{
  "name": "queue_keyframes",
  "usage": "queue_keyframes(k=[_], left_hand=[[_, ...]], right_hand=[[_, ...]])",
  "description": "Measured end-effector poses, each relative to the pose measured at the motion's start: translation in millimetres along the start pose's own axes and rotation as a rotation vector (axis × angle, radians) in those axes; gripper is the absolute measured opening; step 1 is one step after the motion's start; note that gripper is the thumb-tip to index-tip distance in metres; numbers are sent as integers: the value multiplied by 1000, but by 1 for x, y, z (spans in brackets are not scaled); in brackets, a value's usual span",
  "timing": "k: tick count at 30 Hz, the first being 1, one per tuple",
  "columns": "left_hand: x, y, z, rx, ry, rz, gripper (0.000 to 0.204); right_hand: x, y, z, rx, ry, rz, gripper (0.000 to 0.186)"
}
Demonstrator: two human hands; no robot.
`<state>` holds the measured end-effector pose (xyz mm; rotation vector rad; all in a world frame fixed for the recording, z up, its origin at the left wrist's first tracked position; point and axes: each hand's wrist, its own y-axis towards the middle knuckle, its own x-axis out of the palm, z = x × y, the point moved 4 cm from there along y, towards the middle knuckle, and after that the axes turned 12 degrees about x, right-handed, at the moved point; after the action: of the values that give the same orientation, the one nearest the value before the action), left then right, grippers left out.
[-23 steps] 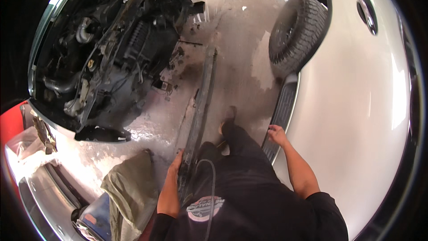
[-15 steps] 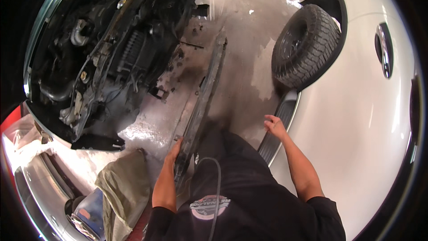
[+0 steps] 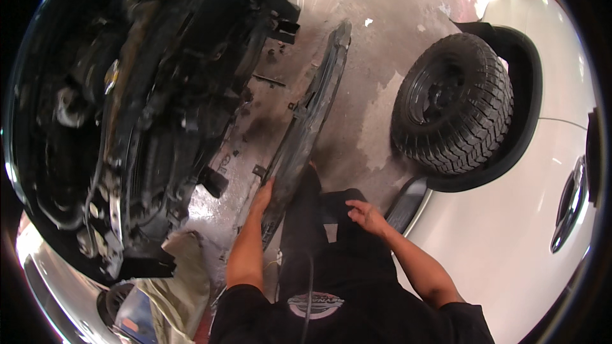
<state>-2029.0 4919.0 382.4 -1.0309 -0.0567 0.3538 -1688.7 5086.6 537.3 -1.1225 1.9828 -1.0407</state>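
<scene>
My left hand (image 3: 262, 197) grips the near left edge of a long, dark, scuffed metal bumper beam (image 3: 312, 105). The beam slants away from my left side toward the far middle, with small brackets along its left edge. Part of its near end is hidden by my arm and clothes. My right hand (image 3: 366, 215) hangs in the air in front of my body, holding nothing, its fingers partly bent and apart. It is nearest to my dark trousers and the side step.
On the left is a vehicle's exposed engine bay (image 3: 159, 108). A white vehicle (image 3: 491, 236) fills the right, with a turned-out wheel (image 3: 456, 102) and a dark side step (image 3: 408, 207). An olive cloth (image 3: 182, 286) lies at lower left. Small debris dots the concrete floor (image 3: 360, 64).
The far end of the beam has swung slightly right, with my left hand still on it. My right hand has moved left, away from the white vehicle. The view has shifted.
</scene>
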Motion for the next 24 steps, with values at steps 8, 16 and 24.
queue_keyframes(k=[8,16,24], left_hand=[[11,113,113,73,100,32,92],[2,249,101,91,19,-18,94],[-3,304,133,98,53,-33,93]], right_hand=[[-19,-10,-46,-158,-502,-12,48],[-44,6,-49,-144,-1006,-333,46],[-94,9,-43,159,-729,-591,37]])
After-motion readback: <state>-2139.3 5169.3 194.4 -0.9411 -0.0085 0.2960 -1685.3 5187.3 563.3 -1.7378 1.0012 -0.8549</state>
